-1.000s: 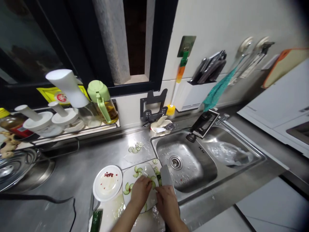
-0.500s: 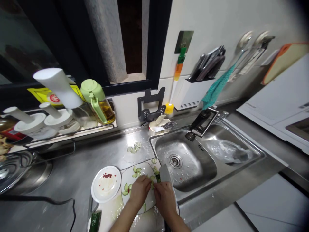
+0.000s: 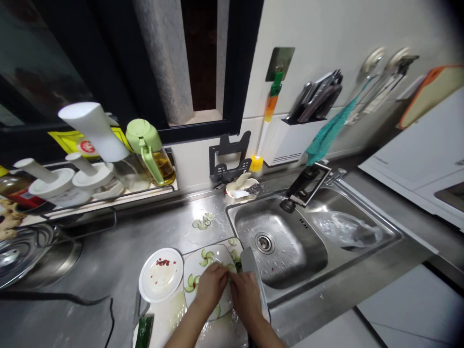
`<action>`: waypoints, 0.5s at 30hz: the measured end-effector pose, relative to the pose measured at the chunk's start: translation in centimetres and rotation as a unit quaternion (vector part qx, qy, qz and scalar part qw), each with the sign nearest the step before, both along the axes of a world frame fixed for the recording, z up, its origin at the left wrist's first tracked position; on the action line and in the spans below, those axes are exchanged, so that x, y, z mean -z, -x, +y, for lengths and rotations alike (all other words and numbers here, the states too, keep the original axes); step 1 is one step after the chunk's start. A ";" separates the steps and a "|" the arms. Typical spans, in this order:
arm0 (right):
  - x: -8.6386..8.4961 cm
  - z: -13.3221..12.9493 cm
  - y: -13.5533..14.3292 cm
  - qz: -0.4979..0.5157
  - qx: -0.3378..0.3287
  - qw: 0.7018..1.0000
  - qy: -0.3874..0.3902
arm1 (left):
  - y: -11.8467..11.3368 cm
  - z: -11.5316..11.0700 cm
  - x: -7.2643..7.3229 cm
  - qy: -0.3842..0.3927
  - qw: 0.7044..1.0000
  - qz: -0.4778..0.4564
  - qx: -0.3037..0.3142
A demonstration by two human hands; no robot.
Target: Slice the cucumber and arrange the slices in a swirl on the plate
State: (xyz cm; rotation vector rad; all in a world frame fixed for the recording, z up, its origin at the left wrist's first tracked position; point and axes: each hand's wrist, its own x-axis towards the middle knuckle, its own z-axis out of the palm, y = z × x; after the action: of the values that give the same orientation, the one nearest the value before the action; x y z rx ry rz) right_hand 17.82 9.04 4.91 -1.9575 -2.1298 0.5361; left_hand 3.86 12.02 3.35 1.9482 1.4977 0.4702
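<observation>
Steel counter (image 3: 119, 251): left hand (image 3: 210, 282) and right hand (image 3: 246, 292) meet above square plate (image 3: 222, 252), fingers bunched, hold unclear; presumably arranging cucumber slices (image 3: 190, 280), careful placement needed next.

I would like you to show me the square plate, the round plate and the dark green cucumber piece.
Square plate (image 3: 222, 252), head view: bare surface near its far edge.
Round plate (image 3: 143, 279), head view: its left rim.
Cucumber piece (image 3: 144, 331), head view: middle of its peel.

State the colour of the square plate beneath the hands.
The square plate is white, as the head view shows.
</observation>
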 end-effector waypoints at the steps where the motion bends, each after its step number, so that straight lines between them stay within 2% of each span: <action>1: 0.0 0.0 0.0 0.001 0.001 1.000 0.001 | 0.0 0.0 0.0 0.001 1.000 -0.004 -0.003; 9: -0.4 -0.1 -0.2 0.018 -0.010 1.000 -0.017 | 0.5 -0.3 0.2 -0.011 0.999 -0.031 -0.025; 15: -0.7 -0.4 -0.5 0.041 -0.021 0.998 -0.034 | 1.5 -1.0 -0.7 -0.036 0.996 -0.046 -0.067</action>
State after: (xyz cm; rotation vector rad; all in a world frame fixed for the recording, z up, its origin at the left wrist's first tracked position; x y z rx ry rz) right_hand 18.31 8.67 5.65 -1.8275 -2.1137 0.5351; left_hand 2.36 11.05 4.03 1.8602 1.5775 0.6725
